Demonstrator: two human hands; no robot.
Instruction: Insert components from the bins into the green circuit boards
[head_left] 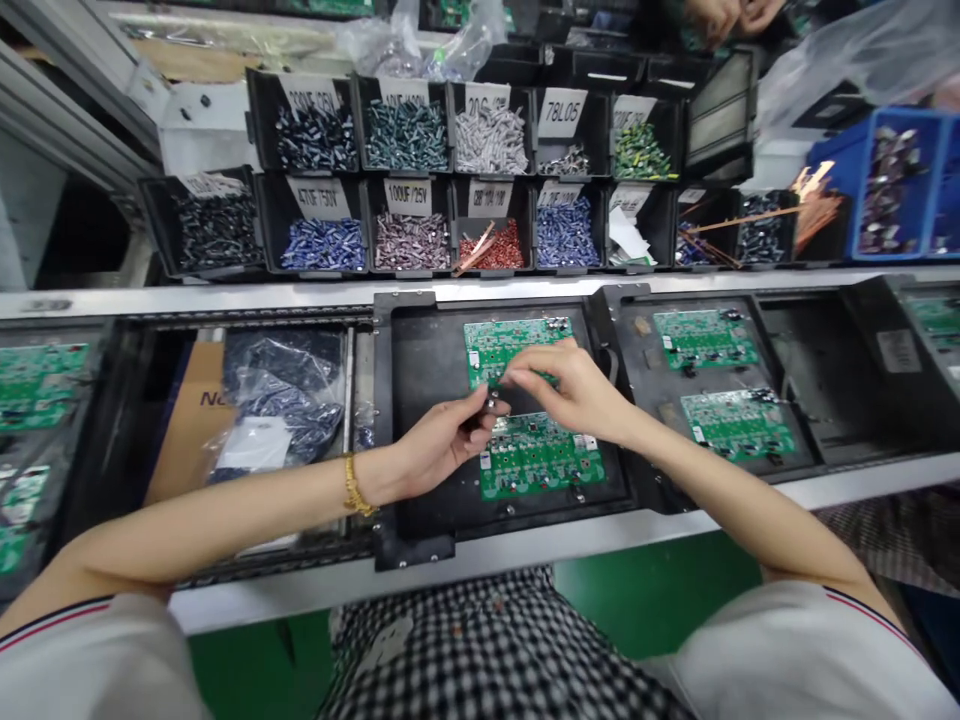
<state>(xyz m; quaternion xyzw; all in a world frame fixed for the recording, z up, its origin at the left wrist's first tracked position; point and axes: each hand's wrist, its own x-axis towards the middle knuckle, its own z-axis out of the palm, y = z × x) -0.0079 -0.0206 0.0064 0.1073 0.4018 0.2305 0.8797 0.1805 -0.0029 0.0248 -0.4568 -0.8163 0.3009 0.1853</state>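
We see a long grey metal conveyor bench [225,298] running edge to edge, with two rows of black plastic component bins [405,190] stacked along its far edge. In the middle of the bench sits a black rectangular carrier tray [420,420], its near edge almost flush with the bench's near rail. To its right lies a second black tray [645,400] with two green boards, and to its left an open well holding a crumpled clear plastic bag of dark parts [289,395], so there is little free room on either side.

Two green rectangular circuit boards lie in the middle tray: the far board [495,345] toward the tray's far edge, the near board [540,460] toward its near edge, with a narrow gap between them.

Our right hand [577,390] reaches over that gap, fingertips pinched together on the far board's near edge; what they grip is too small to tell. Our left hand [442,440], just beside it, is loosely curled, thumb and forefinger closed on small dark components [489,402].
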